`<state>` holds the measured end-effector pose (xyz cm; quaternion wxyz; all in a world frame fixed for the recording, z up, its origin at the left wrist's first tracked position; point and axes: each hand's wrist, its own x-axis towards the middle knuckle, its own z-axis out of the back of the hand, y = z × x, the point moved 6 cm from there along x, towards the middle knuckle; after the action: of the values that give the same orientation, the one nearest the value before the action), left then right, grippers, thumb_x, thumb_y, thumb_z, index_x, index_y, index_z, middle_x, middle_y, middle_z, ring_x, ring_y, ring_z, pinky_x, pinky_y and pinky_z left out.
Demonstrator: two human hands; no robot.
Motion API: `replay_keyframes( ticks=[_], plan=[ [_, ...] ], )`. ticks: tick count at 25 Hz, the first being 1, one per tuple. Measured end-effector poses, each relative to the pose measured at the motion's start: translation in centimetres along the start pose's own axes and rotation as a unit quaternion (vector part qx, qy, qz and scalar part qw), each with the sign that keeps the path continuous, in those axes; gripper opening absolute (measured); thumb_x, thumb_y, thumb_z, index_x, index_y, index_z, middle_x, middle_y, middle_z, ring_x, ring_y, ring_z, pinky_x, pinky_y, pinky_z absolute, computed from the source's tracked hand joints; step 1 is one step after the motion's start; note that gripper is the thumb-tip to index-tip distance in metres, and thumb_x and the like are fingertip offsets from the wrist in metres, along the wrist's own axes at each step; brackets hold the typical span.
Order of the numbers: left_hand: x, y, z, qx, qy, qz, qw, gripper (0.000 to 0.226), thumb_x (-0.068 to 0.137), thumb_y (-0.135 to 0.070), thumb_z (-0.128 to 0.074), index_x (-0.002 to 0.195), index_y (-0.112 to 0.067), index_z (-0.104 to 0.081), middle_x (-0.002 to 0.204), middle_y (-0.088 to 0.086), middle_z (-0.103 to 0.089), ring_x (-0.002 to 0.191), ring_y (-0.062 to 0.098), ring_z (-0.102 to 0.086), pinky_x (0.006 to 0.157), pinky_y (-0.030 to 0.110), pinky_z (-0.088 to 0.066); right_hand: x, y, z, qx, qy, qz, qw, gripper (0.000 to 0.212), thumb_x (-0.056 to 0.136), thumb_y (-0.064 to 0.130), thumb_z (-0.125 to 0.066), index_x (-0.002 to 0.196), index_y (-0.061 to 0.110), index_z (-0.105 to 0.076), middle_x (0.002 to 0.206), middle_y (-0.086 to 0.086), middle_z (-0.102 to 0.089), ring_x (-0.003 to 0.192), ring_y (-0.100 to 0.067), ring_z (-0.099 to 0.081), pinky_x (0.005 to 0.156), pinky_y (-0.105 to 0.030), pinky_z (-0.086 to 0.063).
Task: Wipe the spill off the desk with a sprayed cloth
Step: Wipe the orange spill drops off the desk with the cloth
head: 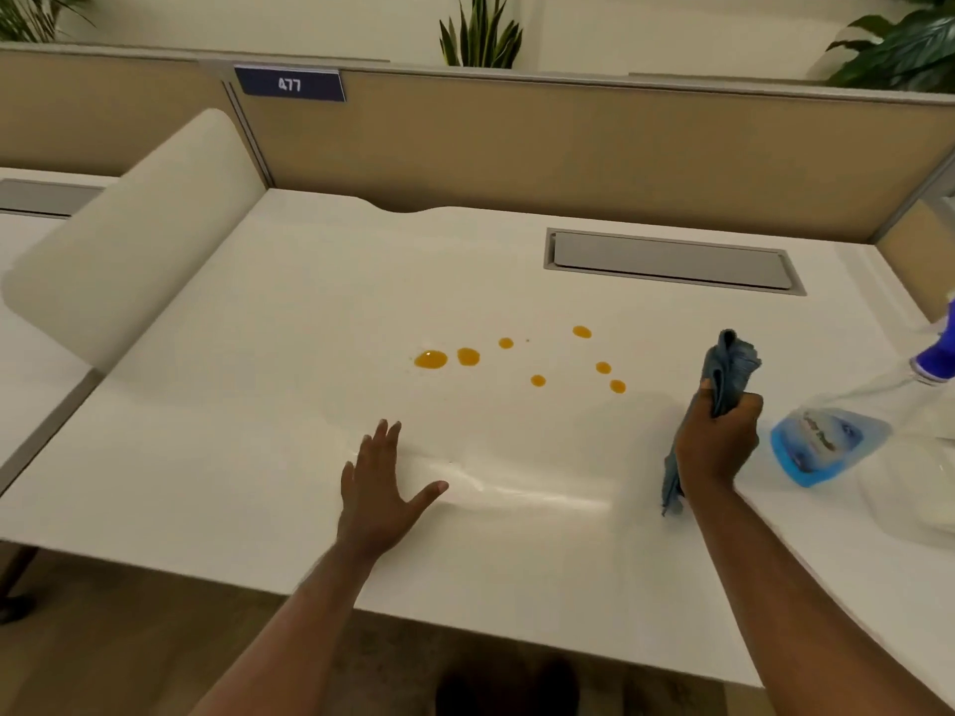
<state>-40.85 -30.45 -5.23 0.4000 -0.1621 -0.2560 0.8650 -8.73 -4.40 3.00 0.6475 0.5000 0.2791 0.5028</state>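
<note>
One smooth white desk (pixel 258 405) carries all. At 3 o'clock a clear spray bottle (pixel 827 447) holds blue liquid. Right hand (pixel 715 447) fingers clamp a crumpled blue cloth (pixel 728 369); left hand (pixel 380 488) splayed flat. Orange spill (pixel 430 359) drops (round, glossy) sit centre.

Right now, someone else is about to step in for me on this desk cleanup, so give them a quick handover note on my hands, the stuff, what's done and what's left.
Left hand: open, fingers spread, flat over the bare desk near its front edge, holding nothing.
Right hand: shut on the blue cloth, bunched and raised, right of the spill.
Spray bottle: lying on the desk at the far right, blue liquid inside.
Spill: orange drops scattered mid-desk, all unwiped.
Done: cloth picked up; whether it has been sprayed cannot be told.
Left: wipe up every drop.
</note>
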Motion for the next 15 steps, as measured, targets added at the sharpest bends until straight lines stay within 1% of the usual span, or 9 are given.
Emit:
replay_keyframes(
  ticks=[2, 3, 5, 6, 7, 9, 11, 13, 15],
  plan=[
    [0.0, 1.3, 0.3, 0.019, 0.005, -0.002, 1.000, 0.108, 0.069, -0.086, -0.043, 0.153, -0.029, -0.006, 0.163, -0.006, -0.005, 0.150, 0.017, -0.001, 0.120, 0.048, -0.004, -0.9, 0.4, -2.5, -0.011, 0.056, 0.018, 0.998, 0.032, 0.095, 0.024, -0.056, 0.113, -0.002, -0.051, 0.112, -0.022, -0.065, 0.098, -0.034, -0.062, 0.077, -0.026, -0.042],
    [0.1, 1.6, 0.4, 0.024, 0.005, -0.007, 1.000, 0.108, 0.068, -0.086, -0.043, 0.152, -0.030, -0.006, 0.163, -0.007, -0.005, 0.150, 0.016, -0.001, 0.120, 0.048, -0.003, -1.8, 0.7, -3.7, -0.025, 0.099, 0.037, 0.994, 0.030, 0.095, 0.024, -0.056, 0.114, 0.001, -0.052, 0.110, -0.020, -0.066, 0.098, -0.034, -0.063, 0.078, -0.027, -0.043],
    [0.1, 1.8, 0.4, 0.031, 0.011, -0.017, 0.999, 0.105, 0.069, -0.086, -0.043, 0.152, -0.033, -0.005, 0.163, -0.009, -0.004, 0.149, 0.013, 0.000, 0.120, 0.047, -0.002, -4.6, 0.7, -5.9, -0.104, 0.182, 0.095, 0.973, 0.029, 0.093, 0.026, -0.058, 0.115, 0.009, -0.052, 0.100, -0.015, -0.069, 0.082, -0.029, -0.064, 0.069, -0.029, -0.047],
    [0.0, 1.9, 0.4, 0.034, 0.013, -0.025, 0.999, 0.104, 0.070, -0.086, -0.043, 0.151, -0.034, -0.004, 0.163, -0.010, -0.004, 0.149, 0.011, 0.002, 0.120, 0.046, -0.001, -6.6, 0.4, -6.8, -0.150, 0.221, 0.125, 0.955, 0.034, 0.092, 0.028, -0.059, 0.120, 0.011, -0.052, 0.097, -0.013, -0.069, 0.075, -0.025, -0.064, 0.064, -0.030, -0.049],
    [-0.2, 2.0, 0.4, 0.038, 0.017, -0.031, 0.999, 0.104, 0.070, -0.086, -0.043, 0.151, -0.034, -0.004, 0.163, -0.010, -0.003, 0.149, 0.008, 0.004, 0.121, 0.044, 0.001, -8.8, 0.0, -7.7, -0.188, 0.265, 0.147, 0.934, 0.043, 0.090, 0.030, -0.061, 0.128, 0.013, -0.049, 0.099, -0.012, -0.069, 0.075, -0.024, -0.065, 0.063, -0.031, -0.052],
    [-0.4, 2.3, 0.2, 0.050, 0.030, -0.037, 0.998, 0.105, 0.071, -0.087, -0.041, 0.152, -0.032, -0.002, 0.163, -0.010, 0.000, 0.147, 0.004, 0.009, 0.120, 0.038, 0.006, -13.7, -1.0, -9.7, -0.254, 0.367, 0.185, 0.875, 0.058, 0.089, 0.037, -0.061, 0.139, 0.015, -0.039, 0.125, -0.011, -0.062, 0.103, -0.027, -0.064, 0.077, -0.037, -0.057],
    [-0.5, 2.6, 0.1, 0.057, 0.040, -0.039, 0.997, 0.106, 0.071, -0.087, -0.039, 0.153, -0.030, -0.003, 0.163, -0.009, 0.001, 0.146, 0.002, 0.013, 0.119, 0.035, 0.008, -16.5, -1.6, -10.9, -0.340, 0.430, 0.285, 0.786, 0.067, 0.086, 0.057, -0.052, 0.140, 0.020, -0.037, 0.151, -0.007, -0.039, 0.133, -0.031, -0.043, 0.094, -0.043, -0.050],
    [-0.5, 2.7, 0.0, 0.055, 0.043, -0.040, 0.997, 0.106, 0.071, -0.087, -0.039, 0.153, -0.028, -0.005, 0.163, -0.008, 0.001, 0.146, 0.002, 0.013, 0.119, 0.035, 0.009, -15.2, -2.1, -11.1, -0.371, 0.453, 0.389, 0.711, 0.078, 0.079, 0.078, -0.039, 0.141, 0.031, -0.037, 0.158, -0.002, -0.025, 0.141, -0.031, -0.029, 0.107, -0.051, -0.035],
    [-0.4, 2.7, 0.0, 0.050, 0.040, -0.038, 0.997, 0.105, 0.072, -0.086, -0.040, 0.153, -0.028, -0.007, 0.163, -0.009, 0.000, 0.146, 0.002, 0.012, 0.119, 0.034, 0.009, -12.2, -3.6, -10.9, -0.369, 0.471, 0.454, 0.660, 0.085, 0.074, 0.087, -0.030, 0.146, 0.043, -0.021, 0.162, 0.001, -0.007, 0.147, -0.032, -0.009, 0.114, -0.061, -0.011]
  ],
)
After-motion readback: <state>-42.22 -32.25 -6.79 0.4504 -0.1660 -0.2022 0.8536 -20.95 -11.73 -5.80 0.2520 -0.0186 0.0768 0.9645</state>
